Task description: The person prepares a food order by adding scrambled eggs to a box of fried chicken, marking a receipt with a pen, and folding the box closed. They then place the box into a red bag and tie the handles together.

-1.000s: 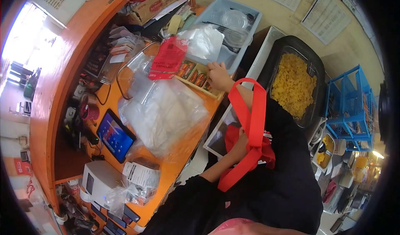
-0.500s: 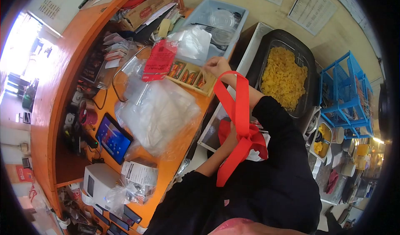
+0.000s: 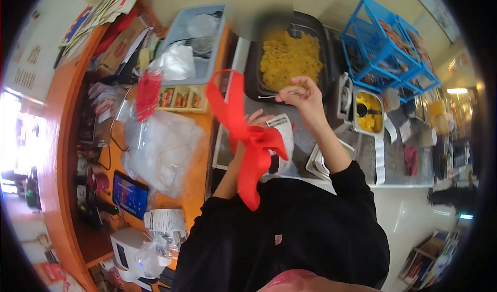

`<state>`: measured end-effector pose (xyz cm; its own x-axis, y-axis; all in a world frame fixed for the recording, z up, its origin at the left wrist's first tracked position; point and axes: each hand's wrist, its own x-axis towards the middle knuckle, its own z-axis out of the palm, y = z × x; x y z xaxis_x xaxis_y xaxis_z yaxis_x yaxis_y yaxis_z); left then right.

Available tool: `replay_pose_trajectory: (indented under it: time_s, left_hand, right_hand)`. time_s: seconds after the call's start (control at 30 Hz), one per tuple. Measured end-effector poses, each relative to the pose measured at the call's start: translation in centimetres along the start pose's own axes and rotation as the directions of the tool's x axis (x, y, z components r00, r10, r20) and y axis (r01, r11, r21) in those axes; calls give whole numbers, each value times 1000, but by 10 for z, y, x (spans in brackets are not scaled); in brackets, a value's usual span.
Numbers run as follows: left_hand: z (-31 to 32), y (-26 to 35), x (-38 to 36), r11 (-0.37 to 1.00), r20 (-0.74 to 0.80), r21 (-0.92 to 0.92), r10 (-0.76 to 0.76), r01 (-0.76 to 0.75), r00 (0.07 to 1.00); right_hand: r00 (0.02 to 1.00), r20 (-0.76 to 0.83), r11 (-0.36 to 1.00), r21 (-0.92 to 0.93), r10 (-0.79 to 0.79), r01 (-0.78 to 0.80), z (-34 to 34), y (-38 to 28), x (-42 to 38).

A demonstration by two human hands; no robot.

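My right hand point(image 3: 303, 98) is raised in front of the tray of yellow food point(image 3: 290, 67), its fingertips pinched on a thin pale stick point(image 3: 266, 96) that points left. My left hand point(image 3: 255, 118) is partly hidden behind a red fabric bag point(image 3: 257, 147); the fingers that show are stretched out. A wide red strap point(image 3: 228, 100) stands up in a loop from the bag. Beside my left fingers, a white packet with a printed label point(image 3: 281, 131) shows at the bag's opening. What the left palm touches is hidden.
On the orange counter point(image 3: 199, 173) lie clear plastic bags point(image 3: 160, 147), a wooden box of small packets point(image 3: 178, 98), a tablet point(image 3: 129, 193) and a blue-grey tub point(image 3: 168, 33). Rightward stand a metal pan of yellow food point(image 3: 368, 113) and a blue rack point(image 3: 383, 49).
My right hand has moved away from the wooden box to the right and now pinches a thin stick. The red strap no longer overlaps my right forearm. The view has turned rightward.
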<state>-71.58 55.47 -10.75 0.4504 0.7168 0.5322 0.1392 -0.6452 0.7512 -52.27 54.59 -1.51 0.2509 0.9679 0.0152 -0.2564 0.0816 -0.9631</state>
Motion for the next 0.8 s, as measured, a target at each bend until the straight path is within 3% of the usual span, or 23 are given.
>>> replay_pose_trajectory:
  time_s: [0.07,0.13,0.27,0.47,0.63,0.73,0.77,0.8]
  left_hand:
    - [3,9,-1,1000,42,-6,-12,12,999]
    - [7,13,-8,966,63,-148,-207,214,976]
    - [4,9,-12,747,124,-359,-555,559,822]
    - [17,14,-3,737,53,-466,-529,489,847]
    - [17,14,-7,738,46,-433,-555,517,830]
    - [16,8,-14,738,56,-442,-545,510,837]
    - [17,3,-17,739,68,-451,-531,501,845]
    - [12,-9,-26,861,28,-283,-433,423,901]
  right_hand:
    - [998,-64,996,89,-17,23,-14,12,-25]
    - [994,-111,989,146,-18,35,-20,20,-42]
    - [991,-129,986,161,-21,42,-24,37,-61]
    - [993,-114,987,156,-26,44,-24,59,-72]
    - [988,-119,990,93,-96,108,-22,71,-76]
    - [977,-120,979,-117,-178,164,-29,78,-77]
    - [978,-100,953,-264,-184,152,-31,77,-80]
    - [979,-86,904,-405,-184,135,-30,76,-83]
